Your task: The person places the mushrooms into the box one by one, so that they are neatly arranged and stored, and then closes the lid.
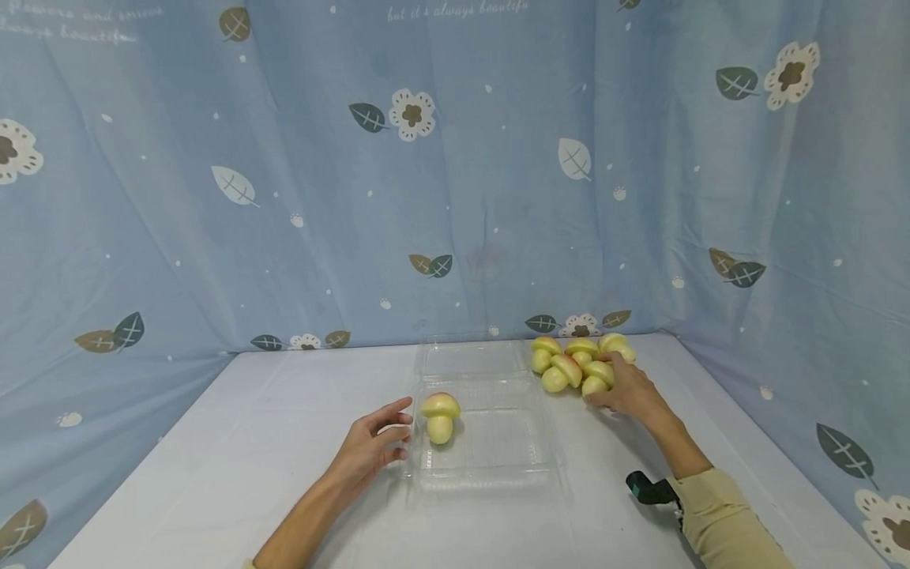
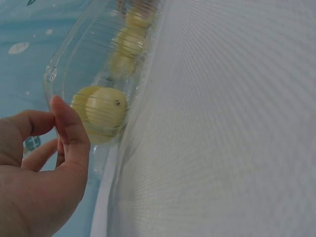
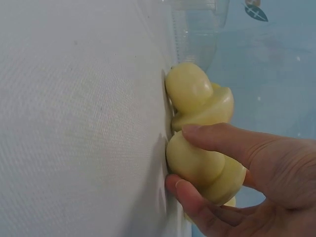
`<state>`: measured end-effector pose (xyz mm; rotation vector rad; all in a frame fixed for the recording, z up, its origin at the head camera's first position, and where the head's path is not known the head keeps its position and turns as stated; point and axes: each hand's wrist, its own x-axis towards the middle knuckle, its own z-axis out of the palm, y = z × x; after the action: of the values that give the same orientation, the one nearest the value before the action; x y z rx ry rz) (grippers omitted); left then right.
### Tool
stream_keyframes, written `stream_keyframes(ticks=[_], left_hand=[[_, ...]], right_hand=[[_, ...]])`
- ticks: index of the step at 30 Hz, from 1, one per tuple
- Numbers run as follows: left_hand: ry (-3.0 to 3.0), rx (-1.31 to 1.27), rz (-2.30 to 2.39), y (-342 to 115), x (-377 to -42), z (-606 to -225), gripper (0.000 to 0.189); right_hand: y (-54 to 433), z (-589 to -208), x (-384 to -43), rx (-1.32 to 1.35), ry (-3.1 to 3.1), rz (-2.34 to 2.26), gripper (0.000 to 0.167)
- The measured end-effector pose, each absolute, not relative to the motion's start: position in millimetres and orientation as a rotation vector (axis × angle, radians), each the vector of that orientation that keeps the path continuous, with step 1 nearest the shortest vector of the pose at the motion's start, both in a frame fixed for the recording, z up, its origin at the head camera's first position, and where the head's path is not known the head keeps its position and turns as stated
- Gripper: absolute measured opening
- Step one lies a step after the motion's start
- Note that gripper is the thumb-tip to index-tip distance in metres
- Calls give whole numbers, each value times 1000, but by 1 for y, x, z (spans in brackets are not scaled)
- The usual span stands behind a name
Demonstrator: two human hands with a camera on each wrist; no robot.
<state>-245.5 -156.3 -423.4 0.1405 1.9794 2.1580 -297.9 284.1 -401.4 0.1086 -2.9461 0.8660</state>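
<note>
A clear plastic box (image 1: 498,472) lies with its hinged lid (image 1: 472,359) folded back. One yellow-green toy mushroom (image 1: 440,419), its cap tinged pink, lies in the left part of the box. My left hand (image 1: 366,446) is at the box's left wall, fingers loosely bent; in the left wrist view its fingertips (image 2: 58,106) meet the clear rim. At the right, my right hand (image 1: 636,389) holds another toy mushroom (image 3: 195,160) between thumb and fingers, low at the table. A neighbouring mushroom (image 3: 187,89) lies close beside the thumb.
Several more toy mushrooms (image 1: 562,371) are clustered at the back right, beside the lid. The white table (image 1: 235,466) ends at a blue patterned curtain (image 1: 483,205). A black device (image 1: 648,488) is at the right wrist.
</note>
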Motion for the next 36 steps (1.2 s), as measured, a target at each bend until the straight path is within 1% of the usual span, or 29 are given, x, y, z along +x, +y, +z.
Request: stream_keyframes(ticks=[9,19,24,36], left_hand=[[1985,160,2144,-156,-244,-423,58],[1976,169,2153,-157,-245,-425,57],[1969,165,2161,-157,-245,-424,58],[1974,163,2159,-157,-244,-424,57]], right_hand=[[285,-401,-299,135,-2923,849,81],[287,-397,-297,142,-2927,843,83],[286,-393,-296,166,-2925,861,84],[289,-380,-292,128,-2929,855,83]])
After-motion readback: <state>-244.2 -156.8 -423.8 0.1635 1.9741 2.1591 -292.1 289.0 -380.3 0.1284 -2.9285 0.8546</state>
